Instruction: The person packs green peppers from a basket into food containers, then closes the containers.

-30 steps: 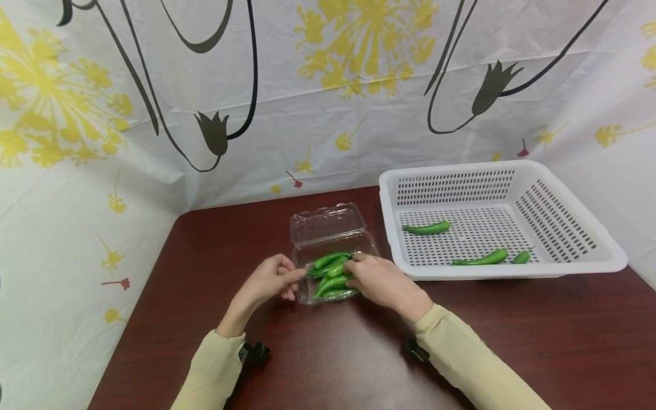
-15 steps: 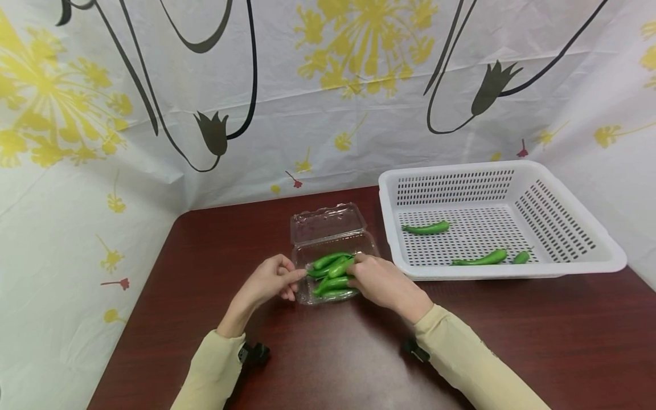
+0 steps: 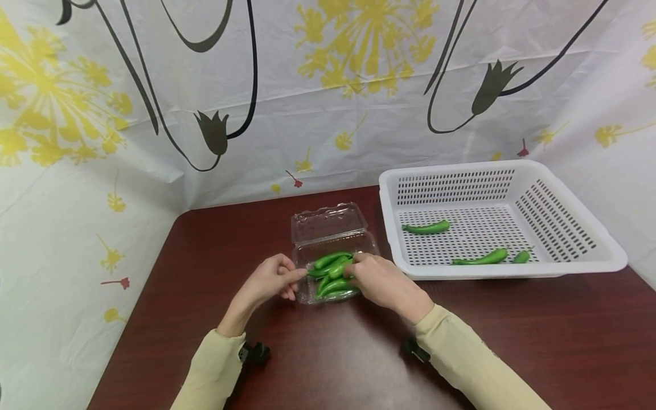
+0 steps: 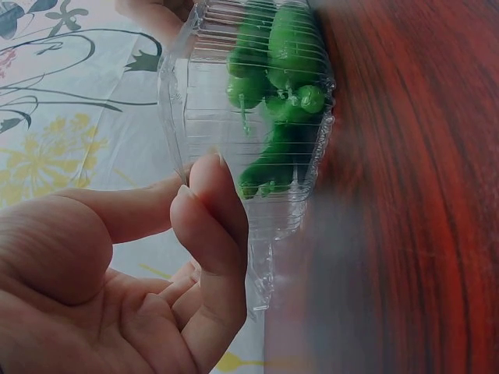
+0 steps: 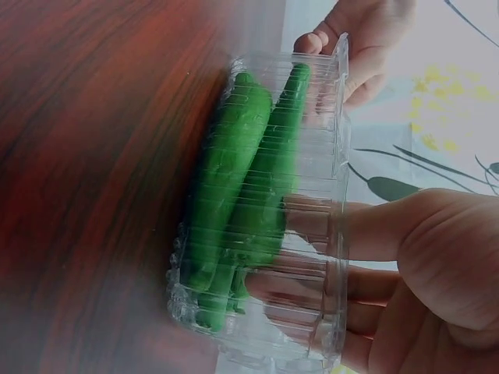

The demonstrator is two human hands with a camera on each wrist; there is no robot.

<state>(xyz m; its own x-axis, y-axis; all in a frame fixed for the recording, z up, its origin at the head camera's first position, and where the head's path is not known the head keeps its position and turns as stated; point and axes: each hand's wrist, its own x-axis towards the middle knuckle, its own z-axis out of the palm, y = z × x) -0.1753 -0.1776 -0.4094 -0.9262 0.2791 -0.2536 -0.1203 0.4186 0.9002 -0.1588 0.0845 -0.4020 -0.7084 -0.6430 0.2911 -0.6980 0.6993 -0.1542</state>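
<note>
A clear plastic clamshell box lies with its lid folded back on the table, with several green chili peppers in its base. My left hand pinches the box's left rim between thumb and index finger; the left wrist view shows the pinch close up. From the right, my right hand reaches over the rim into the box. Through the clear wall in the right wrist view, its thumb and fingers close about the end of a green chili pepper, whose far end lies toward the left hand.
A white perforated basket stands to the right of the box. It holds a green chili pepper at its left and two more near its front wall. The dark red table meets a patterned sheet behind.
The front peppers in the box shift slightly under my right fingers. My left hand keeps its pinch on the rim, and the basket stays where it was.
</note>
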